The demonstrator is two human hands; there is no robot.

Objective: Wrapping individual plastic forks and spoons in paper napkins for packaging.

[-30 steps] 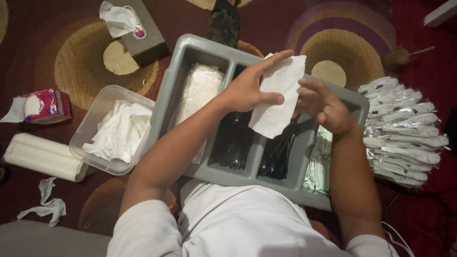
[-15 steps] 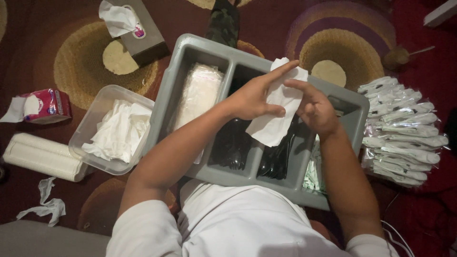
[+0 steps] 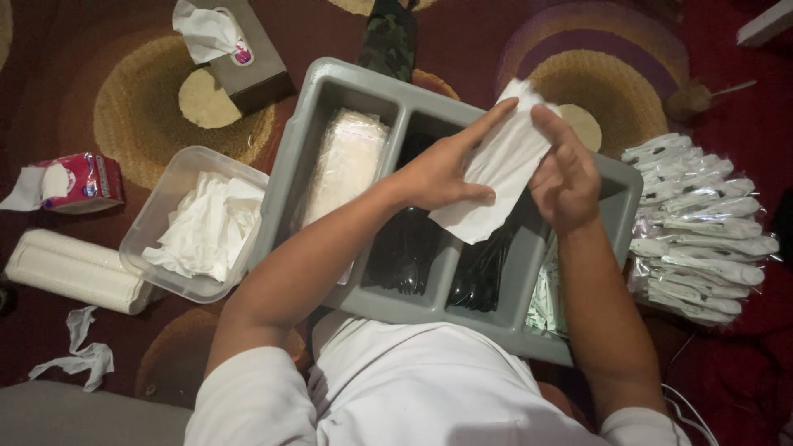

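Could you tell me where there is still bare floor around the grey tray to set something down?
Bare carpet shows between the tissue box and the clear tub, and beyond the grey tray toward the upper right. The tray's right is crowded by the pile of wrapped packets; both hands hold a napkin above it.

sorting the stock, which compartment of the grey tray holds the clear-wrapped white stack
The far-left compartment of the grey tray holds the clear-wrapped white stack. The two middle compartments hold black cutlery, and the right one small pale packets.
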